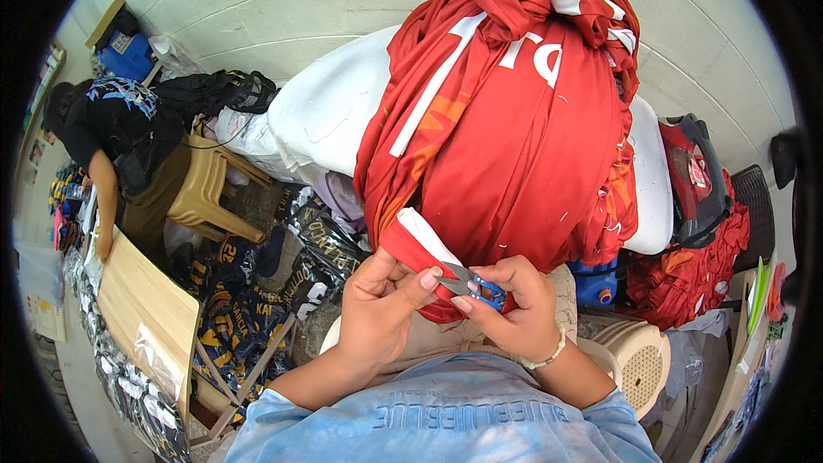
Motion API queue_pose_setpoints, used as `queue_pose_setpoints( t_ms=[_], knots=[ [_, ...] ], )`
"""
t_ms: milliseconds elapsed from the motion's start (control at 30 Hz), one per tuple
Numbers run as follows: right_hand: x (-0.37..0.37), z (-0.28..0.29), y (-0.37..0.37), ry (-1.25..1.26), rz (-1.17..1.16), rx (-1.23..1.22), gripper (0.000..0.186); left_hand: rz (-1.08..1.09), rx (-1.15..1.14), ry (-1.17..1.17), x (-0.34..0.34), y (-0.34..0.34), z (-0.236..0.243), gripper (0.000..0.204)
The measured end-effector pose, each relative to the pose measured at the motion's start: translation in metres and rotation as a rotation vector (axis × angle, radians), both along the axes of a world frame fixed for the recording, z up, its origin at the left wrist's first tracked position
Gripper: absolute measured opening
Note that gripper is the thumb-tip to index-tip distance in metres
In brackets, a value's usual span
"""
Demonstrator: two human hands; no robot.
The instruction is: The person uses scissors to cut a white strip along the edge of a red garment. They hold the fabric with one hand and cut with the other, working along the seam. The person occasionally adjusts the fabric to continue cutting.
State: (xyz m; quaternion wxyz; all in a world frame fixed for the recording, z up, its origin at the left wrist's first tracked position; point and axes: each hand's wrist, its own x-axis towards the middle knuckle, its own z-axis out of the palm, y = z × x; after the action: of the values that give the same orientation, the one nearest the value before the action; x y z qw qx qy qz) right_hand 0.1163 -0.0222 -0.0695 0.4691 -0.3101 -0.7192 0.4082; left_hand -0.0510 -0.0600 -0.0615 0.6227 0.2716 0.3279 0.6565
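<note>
My left hand (379, 313) pinches a folded red and white fabric piece (413, 238) between thumb and fingers. In my right hand (521, 313) is a small pair of scissors (489, 291) with blue handles. The grey blades lie against the fabric, close to my left thumb, and point left. How far the blades are parted I cannot make out. Just beyond both hands hangs a large bundle of red cloth (514, 189) with white lettering and orange patches, knotted at its top. It drapes over a white padded surface (330, 111).
At the left, a person (129, 129) in black leans over a wooden table (146, 291). A tan plastic chair (210, 184) and dark printed clothing (231, 309) lie between us. On the right are red cloth (677, 283) and cream plastic stools (636, 360). A pale wall (300, 17) stands behind.
</note>
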Motion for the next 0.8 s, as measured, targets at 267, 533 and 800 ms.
queue_pose_setpoints(
  t_ms=[267,533,800],
  knots=[
    [-0.0002,0.0041,0.002,-0.035,0.019,0.01,0.024,0.001,0.024,0.018,-0.0008,-0.0013,-0.0022,0.03],
    [0.001,0.0016,-0.0007,0.037,0.03,-0.138,0.02,0.007,0.009,0.036,-0.0003,-0.0001,-0.0006,0.03],
    [0.0015,-0.0047,-0.0029,0.264,0.206,-0.677,0.02,-0.002,0.003,-0.018,0.0003,0.0025,0.0015,0.049]
  ],
)
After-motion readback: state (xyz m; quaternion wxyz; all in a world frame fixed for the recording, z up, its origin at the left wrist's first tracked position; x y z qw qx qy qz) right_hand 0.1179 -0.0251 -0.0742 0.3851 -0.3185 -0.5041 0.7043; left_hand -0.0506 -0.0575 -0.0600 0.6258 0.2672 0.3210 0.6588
